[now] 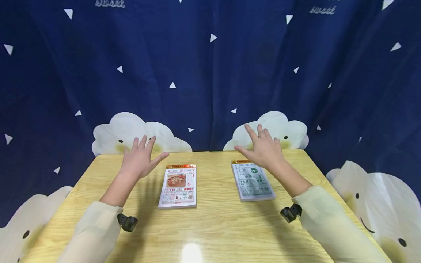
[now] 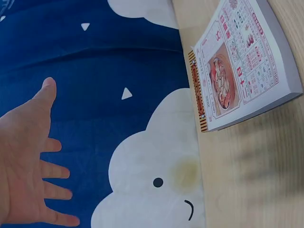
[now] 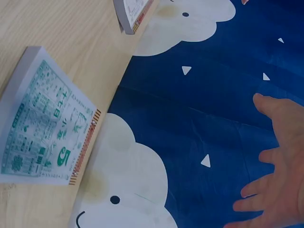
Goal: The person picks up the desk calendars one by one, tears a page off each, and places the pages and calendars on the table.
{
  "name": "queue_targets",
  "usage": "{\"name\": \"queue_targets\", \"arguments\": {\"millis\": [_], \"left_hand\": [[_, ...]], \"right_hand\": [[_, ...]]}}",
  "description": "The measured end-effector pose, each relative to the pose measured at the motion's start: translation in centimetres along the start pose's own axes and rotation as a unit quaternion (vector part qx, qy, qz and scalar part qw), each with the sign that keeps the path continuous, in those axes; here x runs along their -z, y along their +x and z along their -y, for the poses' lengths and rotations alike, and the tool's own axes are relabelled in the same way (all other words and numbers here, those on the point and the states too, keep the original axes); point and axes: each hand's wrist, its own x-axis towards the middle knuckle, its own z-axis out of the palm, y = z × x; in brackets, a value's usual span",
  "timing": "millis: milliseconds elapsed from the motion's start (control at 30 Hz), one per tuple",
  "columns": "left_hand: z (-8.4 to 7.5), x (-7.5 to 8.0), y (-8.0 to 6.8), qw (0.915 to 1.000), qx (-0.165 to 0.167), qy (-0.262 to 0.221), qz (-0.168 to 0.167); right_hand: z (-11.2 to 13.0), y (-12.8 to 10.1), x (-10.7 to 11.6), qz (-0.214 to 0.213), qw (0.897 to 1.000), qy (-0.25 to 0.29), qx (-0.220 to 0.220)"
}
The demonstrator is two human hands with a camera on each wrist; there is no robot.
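Observation:
Two thick tear-off calendars lie flat on the wooden table. The one with red print and a food picture is left of centre; the one with green print and a large 5 is on the right. My left hand is raised with fingers spread, left of the red-printed calendar and apart from it. My right hand, fingers also spread, hovers above the far end of the green-printed calendar. Neither hand holds anything. Both wrist views show bare palms, the left and the right, away from the calendars.
A pale wooden table reaches back to a dark blue curtain with white triangles and cloud faces. Small black cameras sit at both wrists, by the cream sleeves. Light glares off the table's near part.

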Motion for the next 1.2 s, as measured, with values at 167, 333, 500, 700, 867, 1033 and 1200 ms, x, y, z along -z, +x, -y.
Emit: {"name": "queue_targets", "arguments": {"millis": [167, 333, 500, 700, 867, 1033, 1200], "left_hand": [[0.4, -0.2, -0.2, 0.9993, 0.0, -0.036, -0.006], [1.1, -0.7, -0.5, 0.9974, -0.007, -0.069, -0.02], [1.6, -1.5, -0.7, 0.9949, -0.005, -0.1, -0.017], [2.0, -2.8, -0.9, 0.9906, 0.009, -0.136, -0.002], [2.4, -3.8, -1.4, 0.987, 0.021, -0.159, 0.007], [2.8, -4.8, -1.8, 0.9839, 0.034, -0.174, 0.019], [3.2, -5.7, -2.2, 0.981, 0.044, -0.187, 0.028]], "right_hand": [[0.2, -0.1, -0.7, -0.017, 0.999, 0.039, 0.004], [0.5, -0.4, -1.8, -0.03, 0.997, 0.064, 0.01], [0.8, -0.6, -2.9, -0.028, 0.995, 0.098, 0.003], [1.0, -1.0, -4.2, -0.019, 0.99, 0.136, -0.016], [1.4, -1.3, -5.1, -0.008, 0.987, 0.158, -0.029], [1.8, -1.5, -6.2, 0.007, 0.985, 0.17, -0.036], [2.2, -1.5, -7.4, 0.01, 0.981, 0.189, -0.038]]}}
